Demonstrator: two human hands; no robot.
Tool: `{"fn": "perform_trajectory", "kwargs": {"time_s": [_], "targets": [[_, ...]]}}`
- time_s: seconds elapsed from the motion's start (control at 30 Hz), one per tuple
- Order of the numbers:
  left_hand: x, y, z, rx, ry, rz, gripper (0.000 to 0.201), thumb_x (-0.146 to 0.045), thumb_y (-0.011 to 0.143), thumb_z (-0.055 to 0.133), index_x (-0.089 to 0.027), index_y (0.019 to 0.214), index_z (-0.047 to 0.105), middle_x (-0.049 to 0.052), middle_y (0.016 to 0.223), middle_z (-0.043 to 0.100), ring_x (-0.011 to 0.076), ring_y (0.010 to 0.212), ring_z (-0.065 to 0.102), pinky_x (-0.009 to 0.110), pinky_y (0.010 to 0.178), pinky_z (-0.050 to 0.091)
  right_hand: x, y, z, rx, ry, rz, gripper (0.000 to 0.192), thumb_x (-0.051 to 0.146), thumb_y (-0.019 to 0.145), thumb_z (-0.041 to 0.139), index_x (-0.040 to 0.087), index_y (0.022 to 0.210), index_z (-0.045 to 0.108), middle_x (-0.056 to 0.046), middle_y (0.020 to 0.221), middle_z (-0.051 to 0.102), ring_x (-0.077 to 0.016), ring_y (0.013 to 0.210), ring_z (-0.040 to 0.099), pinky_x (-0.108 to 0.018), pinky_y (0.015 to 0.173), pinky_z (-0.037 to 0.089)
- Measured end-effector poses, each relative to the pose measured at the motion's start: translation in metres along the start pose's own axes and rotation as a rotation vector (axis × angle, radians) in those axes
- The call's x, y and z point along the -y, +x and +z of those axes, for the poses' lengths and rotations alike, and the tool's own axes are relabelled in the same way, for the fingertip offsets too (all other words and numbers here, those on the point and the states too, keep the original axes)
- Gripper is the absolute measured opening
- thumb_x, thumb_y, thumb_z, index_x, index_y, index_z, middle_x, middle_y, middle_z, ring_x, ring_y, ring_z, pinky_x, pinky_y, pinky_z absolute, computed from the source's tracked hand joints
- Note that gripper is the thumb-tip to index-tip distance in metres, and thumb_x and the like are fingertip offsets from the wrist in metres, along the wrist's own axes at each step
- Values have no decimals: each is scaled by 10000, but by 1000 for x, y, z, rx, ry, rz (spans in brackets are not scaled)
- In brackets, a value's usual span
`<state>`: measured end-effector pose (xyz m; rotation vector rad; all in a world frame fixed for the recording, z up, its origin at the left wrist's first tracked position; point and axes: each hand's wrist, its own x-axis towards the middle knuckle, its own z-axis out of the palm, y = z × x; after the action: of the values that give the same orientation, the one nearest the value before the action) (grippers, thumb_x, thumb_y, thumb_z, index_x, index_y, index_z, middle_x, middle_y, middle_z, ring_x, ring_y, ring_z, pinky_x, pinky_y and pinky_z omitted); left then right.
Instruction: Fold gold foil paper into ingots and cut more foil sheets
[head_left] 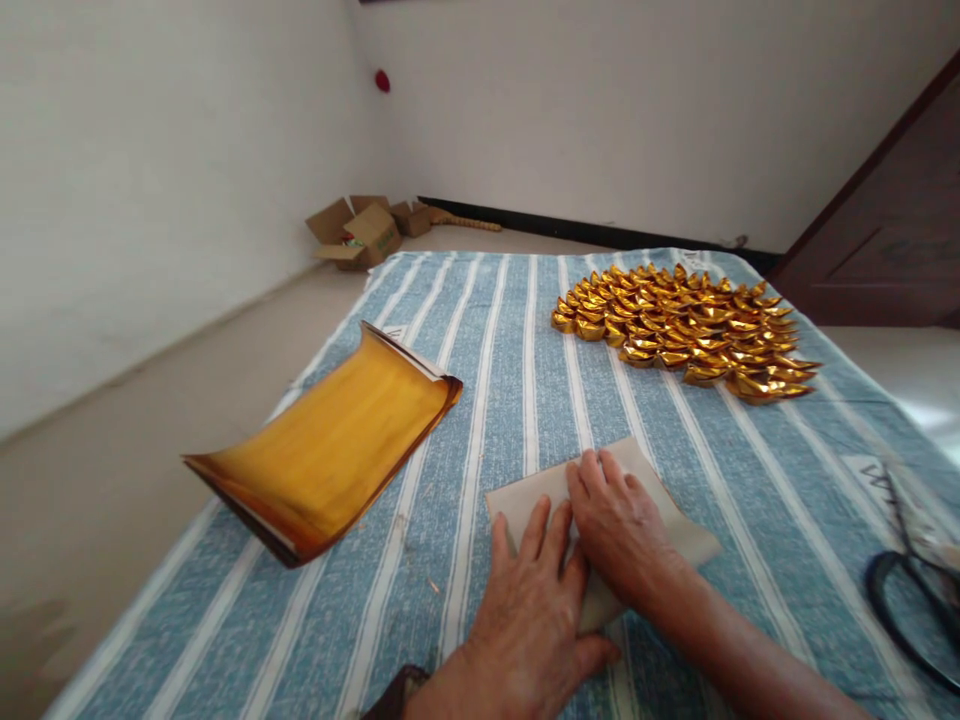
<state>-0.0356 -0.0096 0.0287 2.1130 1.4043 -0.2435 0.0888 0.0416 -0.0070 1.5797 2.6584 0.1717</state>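
A sheet of paper (679,530), pale side up, lies on the striped cloth near the table's front. Over its left part my left hand (525,590) rests flat with the fingers spread. My right hand (619,515) presses on the middle of the sheet, fingers stretched forward and lying close beside my left fingertips. To the left is a stack of gold paper sheets (345,450) with curled edges. Many folded gold paper ingots (675,320) stand packed together at the back right.
A blue and white striped cloth (420,590) covers the table. Black-handled scissors (911,570) lie at the right edge. Open cardboard boxes (360,235) sit on the floor beyond the far left corner. A dark red door (892,230) is at the right.
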Motion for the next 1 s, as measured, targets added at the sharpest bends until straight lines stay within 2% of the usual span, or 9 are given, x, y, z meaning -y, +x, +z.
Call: {"fn": "perform_trajectory", "kwargs": {"time_s": [0.43,0.53,0.67,0.77,1.0], "targets": [[2,-3,1,-54,-2,26,885,-640,793,613,-224,1492,266,155,1580,160,416,1437,96,737,1073,133,0,0,2,-35,64,15,411,46,862,386,42,1212,600,-259,1265,567,-388,1186,514,-490,804,542],[0,-5,-4,-75,-24,23,741,-550,875,551,-198,1476,298,150,1562,237,393,1434,159,719,1084,168,-1,0,3,-52,50,7,410,58,870,367,63,1204,604,-248,1260,573,-366,1167,523,-477,785,545],[-3,-5,-6,-138,-6,-27,434,-330,970,398,-158,1365,449,140,1508,365,336,1416,265,670,1113,188,-1,-3,4,-78,-3,-9,405,85,897,351,80,1219,596,-226,1269,575,-341,1164,521,-444,790,543],[-2,-1,0,-207,37,-39,394,-302,981,353,-150,1323,475,152,1488,394,323,1399,308,669,1107,199,-1,-4,3,-70,9,2,409,85,908,347,57,1244,578,-238,1281,562,-350,1181,511,-451,808,535],[3,4,8,-295,103,-21,438,-319,940,425,-160,1348,431,142,1459,433,316,1353,376,644,1076,271,-7,-3,1,-6,74,-15,396,138,935,366,52,1279,542,-241,1345,511,-358,1221,477,-479,835,517]]}}
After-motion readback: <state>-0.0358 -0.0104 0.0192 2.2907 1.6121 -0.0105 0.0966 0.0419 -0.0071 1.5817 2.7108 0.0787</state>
